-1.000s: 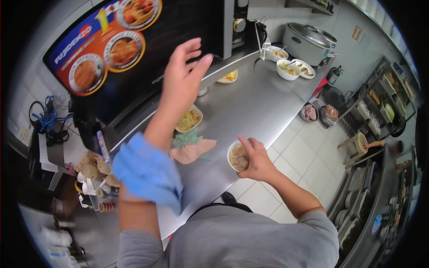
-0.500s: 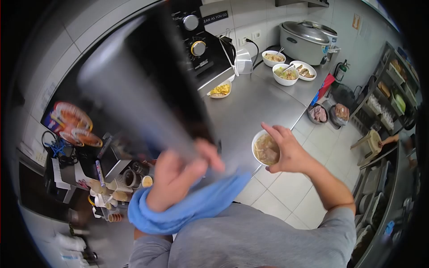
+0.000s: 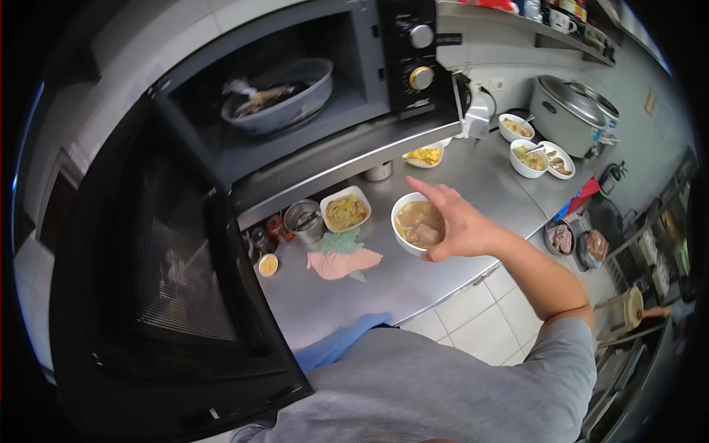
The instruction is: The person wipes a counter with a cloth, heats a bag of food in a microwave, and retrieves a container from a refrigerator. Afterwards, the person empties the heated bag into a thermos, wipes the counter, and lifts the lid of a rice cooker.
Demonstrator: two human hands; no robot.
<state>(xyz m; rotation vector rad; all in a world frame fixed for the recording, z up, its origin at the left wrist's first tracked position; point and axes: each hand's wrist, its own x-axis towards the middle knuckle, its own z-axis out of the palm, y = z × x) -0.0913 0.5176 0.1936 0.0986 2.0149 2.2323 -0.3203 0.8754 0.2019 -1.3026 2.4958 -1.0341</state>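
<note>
My right hand (image 3: 465,227) is at the right side of a white bowl of soup with meat (image 3: 419,224). Its thumb and fingers span the bowl's rim, and the bowl is over the steel counter (image 3: 384,288). My left hand is out of sight, with the open black microwave door (image 3: 177,295) filling the lower left. Inside the microwave (image 3: 295,155) stands a large bowl (image 3: 284,100) with dark food. A pink cloth (image 3: 343,263) and a green cloth lie left of the soup, below a square bowl of food (image 3: 346,213). Blue cloth (image 3: 343,341) shows beside my shirt.
A metal container (image 3: 303,219) and small jars stand under the microwave shelf. Yellow food fills a dish (image 3: 425,155). Bowls (image 3: 529,159) sit near a large cooker (image 3: 569,100) at the back right. Another person's arm (image 3: 656,312) reaches a stool (image 3: 628,310) at far right.
The microwave door has swung open, showing the bowl inside. My left hand has gone out of view. The camera view has shifted, and the soup bowl now appears over the counter.
</note>
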